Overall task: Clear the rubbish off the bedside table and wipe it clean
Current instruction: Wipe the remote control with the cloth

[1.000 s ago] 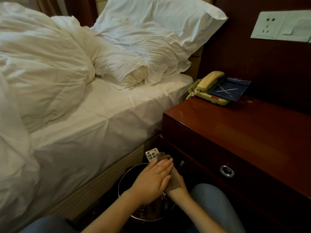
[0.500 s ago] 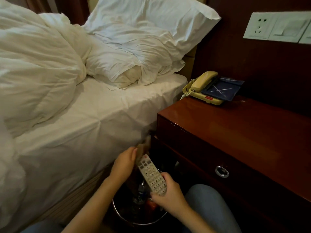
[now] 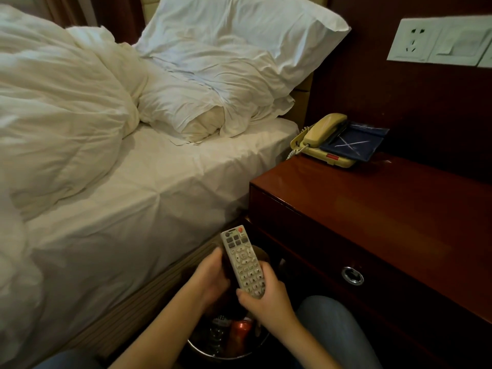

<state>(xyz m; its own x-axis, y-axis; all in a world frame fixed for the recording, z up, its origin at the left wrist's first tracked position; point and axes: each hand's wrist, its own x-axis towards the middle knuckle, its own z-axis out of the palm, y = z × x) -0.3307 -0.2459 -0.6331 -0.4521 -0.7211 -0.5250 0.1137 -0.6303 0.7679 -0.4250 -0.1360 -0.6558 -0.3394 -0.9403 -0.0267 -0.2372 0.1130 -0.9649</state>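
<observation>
The remote [image 3: 243, 265], likely light, stiff and slick, is best held by its near end, as the right hand [image 3: 266, 302] grips it above the bin [image 3: 210, 352], the left hand [image 3: 210, 278] holding a cloth [image 3: 228, 268] alongside.

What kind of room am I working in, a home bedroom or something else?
Most likely a hotel guest room: a bed in plain white linen, a corded phone on the glossy wooden bedside table, and a socket panel built into the dark wood wall.

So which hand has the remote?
The right hand, gripping the remote by its lower end; the left hand holds a brown cloth against its side.
</observation>
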